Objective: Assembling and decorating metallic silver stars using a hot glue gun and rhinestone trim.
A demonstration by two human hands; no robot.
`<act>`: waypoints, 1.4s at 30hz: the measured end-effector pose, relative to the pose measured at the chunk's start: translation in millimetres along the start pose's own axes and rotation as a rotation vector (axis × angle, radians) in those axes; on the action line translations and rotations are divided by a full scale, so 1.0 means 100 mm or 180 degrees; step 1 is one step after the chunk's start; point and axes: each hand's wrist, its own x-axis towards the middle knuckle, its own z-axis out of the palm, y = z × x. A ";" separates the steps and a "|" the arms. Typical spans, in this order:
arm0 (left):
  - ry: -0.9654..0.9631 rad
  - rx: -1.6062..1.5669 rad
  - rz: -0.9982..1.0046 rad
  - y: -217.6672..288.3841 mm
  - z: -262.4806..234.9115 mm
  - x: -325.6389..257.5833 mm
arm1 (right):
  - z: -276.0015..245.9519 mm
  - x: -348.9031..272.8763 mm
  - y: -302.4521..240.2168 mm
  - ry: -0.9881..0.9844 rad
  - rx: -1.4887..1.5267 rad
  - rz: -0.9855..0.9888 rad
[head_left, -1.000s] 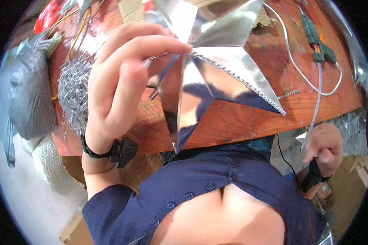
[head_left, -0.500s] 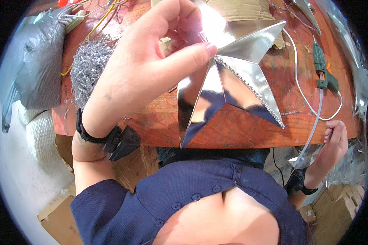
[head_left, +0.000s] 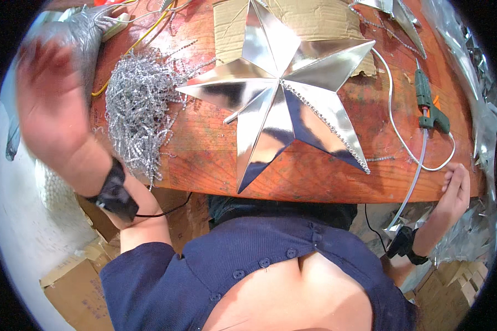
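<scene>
A shiny silver five-pointed star (head_left: 259, 110) lies across the middle of the table, its lower part near the front edge. One lower-right ridge carries a strip of small silver beads (head_left: 328, 127). My left hand (head_left: 55, 105) is raised at the far left, blurred, fingers apart and nothing visible in it. Beside it on the table is a tangled heap of silver bead strips (head_left: 138, 110). At the table's right front edge, my right hand (head_left: 455, 187) rests with loosely folded fingers, holding nothing visible. The green hot glue gun (head_left: 428, 99) lies beyond it, a long pale glue stick (head_left: 411, 193) trailing from its back.
Cardboard (head_left: 232, 36) lies beneath the star's far side. A white cord (head_left: 392, 105) loops between star and glue gun. Another silver piece (head_left: 403, 22) sits at the far right. A grey plastic bag (head_left: 80, 33) is at the left edge, clear plastic (head_left: 475, 71) along the right.
My left hand has let go of the star's centre and swung left, away from it. The star has shifted slightly left, and the bead-strip heap is now uncovered. My right hand has stayed put.
</scene>
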 end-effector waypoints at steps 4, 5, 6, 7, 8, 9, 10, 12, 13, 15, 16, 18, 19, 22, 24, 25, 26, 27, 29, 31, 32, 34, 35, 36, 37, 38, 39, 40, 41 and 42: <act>0.1626 -0.0376 0.2001 0.87 -1.03 -0.66 | -0.01 0.31 -0.07 -0.0566 -0.1524 -0.1666; 0.1635 -0.0398 0.2044 0.81 -1.01 -0.85 | -0.03 0.39 -0.07 -0.0970 -0.2070 -0.2077; 0.1800 -0.0457 0.2022 0.69 -0.99 -1.01 | -0.07 0.47 0.03 -0.1389 -0.1959 -0.1875; 0.1969 -0.0381 0.2051 0.61 -0.88 -1.23 | 0.06 0.51 0.10 -0.1410 -0.1873 -0.1967; 0.1867 -0.0269 0.1569 0.44 -0.85 -1.34 | 0.10 0.51 0.06 -0.1491 -0.1859 -0.1935; 0.1759 -0.0151 0.1092 0.24 -0.78 -1.44 | 0.14 0.51 0.03 -0.1576 -0.1840 -0.1906; 0.1673 0.0230 0.0585 0.01 -0.57 -1.46 | 0.12 0.55 0.04 -0.1534 -0.1879 -0.1947; 0.1166 0.1505 -0.0187 -0.53 -0.04 -1.46 | 0.07 0.65 0.11 -0.1500 -0.2115 -0.2084; 0.0767 0.2422 -0.0432 -0.74 0.19 -1.49 | 0.07 0.73 0.16 -0.1504 -0.2295 -0.2203; 0.0266 0.2511 -0.1527 -0.93 0.45 -1.59 | 0.18 0.81 0.19 -0.1433 -0.2312 -0.2459; -0.0086 0.2678 -0.1552 -0.96 0.57 -1.55 | 0.26 0.78 0.11 -0.1516 -0.2051 -0.2251; -0.0454 0.2796 -0.1578 -0.98 0.76 -1.41 | 0.31 0.81 0.08 -0.1595 -0.2008 -0.2247; -0.0715 0.2621 -0.1537 -0.98 0.83 -1.35 | 0.31 0.85 0.06 -0.1600 -0.2035 -0.2245; -0.1371 0.2403 -0.1332 -1.06 0.96 -1.23 | 0.27 0.90 0.05 -0.1702 -0.2173 -0.2351; -0.1732 0.2175 -0.1460 -1.12 1.08 -1.17 | 0.26 0.91 0.08 -0.1197 -0.2182 -0.2921; -0.1750 0.2154 -0.1466 -1.17 1.13 -1.18 | 0.20 0.92 0.17 -0.1199 -0.2201 -0.2901; -0.1761 0.2095 -0.1271 -1.24 1.17 -1.20 | 0.12 0.96 0.33 -0.1016 -0.0818 -0.2336; -0.1778 0.2036 -0.1086 -1.29 1.21 -1.21 | 0.09 0.95 0.39 -0.0792 0.0537 -0.1702; -0.1944 0.2125 -0.1013 -1.22 1.27 -1.15 | 0.03 0.99 0.38 -0.0733 0.1209 -0.1634; -0.2065 0.1947 -0.0634 -1.16 1.27 -1.12 | -0.08 1.04 0.19 -0.0552 0.2542 -0.1513; -0.2152 0.1864 -0.0609 -1.09 1.23 -1.10 | -0.14 1.00 0.05 -0.0524 0.2499 -0.1488; -0.1795 0.1737 -0.0558 -0.96 1.06 -1.05 | -0.04 0.71 -0.33 -0.0103 0.2576 -0.1077; -0.1468 0.1742 -0.0524 -0.92 0.97 -1.04 | 0.04 0.58 -0.46 -0.0097 0.2569 -0.1041; -0.0635 0.1363 -0.0651 -0.91 0.95 -1.05 | 0.12 0.48 -0.59 -0.0325 0.2059 -0.1318; 0.0191 0.0953 -0.0769 -0.96 0.90 -1.07 | 0.16 0.41 -0.63 -0.0546 0.1519 -0.1587; 0.0194 0.0939 -0.0798 -1.02 0.82 -1.06 | 0.17 0.35 -0.56 -0.0951 0.1434 -0.1565; 0.0256 0.1326 -0.0560 -1.09 0.75 -1.00 | 0.22 0.19 -0.57 -0.0953 0.1427 -0.1532; 0.0312 0.1719 -0.0319 -1.13 0.70 -0.96 | 0.34 -0.06 -0.67 -0.0851 0.1336 -0.1238; 0.0321 0.1735 -0.0356 -1.17 0.65 -0.97 | 0.49 -0.26 -0.76 -0.0770 0.1247 -0.0947; -0.0053 0.2145 -0.0476 -1.19 0.59 -1.03 | 0.66 -0.36 -0.82 -0.0797 0.0817 -0.1386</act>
